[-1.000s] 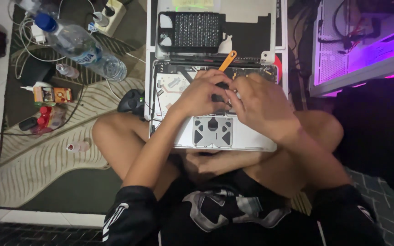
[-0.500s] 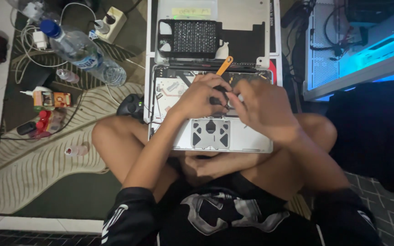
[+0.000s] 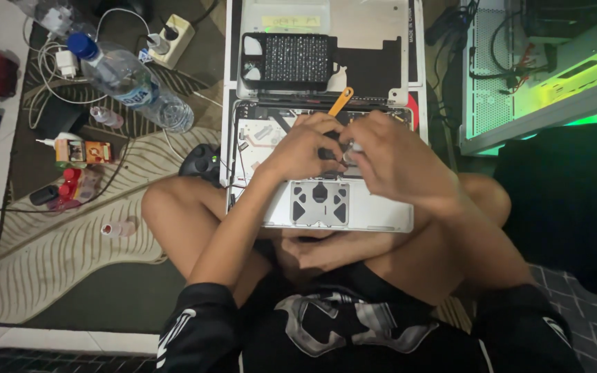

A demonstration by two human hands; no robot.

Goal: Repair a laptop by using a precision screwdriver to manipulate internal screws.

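Posture: seated cross-legged on a patterned rug, bare knees spread, black shorts and black sleeves in view.
Work piece: opened silver laptop resting across the lap, bottom cover off, internals exposed, trackpad underside facing up near the front edge.
Left hand: over the middle of the laptop's open body, fingers curled down and pinched on a small dark part; exact grasp partly hidden by the knuckles.
Right hand: just beside the left, touching it at the fingertips, fingers bent inward around the same spot, something small and pale at the tips; cannot tell what it is.
Orange tool: slim orange pry stick, tilted, lying at the far edge of the laptop's open body just above the left hand's fingers; held or loose, cannot tell.
Removed cover: flat grey panel lying beyond the laptop, touching its far edge.
Dark grid tray: on the cover, filled with rows of tiny pale pieces.
Left of laptop: black game controller by the left knee; clear water bottle with blue cap lying tilted; white power strip with plugs and white cables; small bottles and a colourful box farther left.
Right side: open computer case lit green inside, well apart from the hands.
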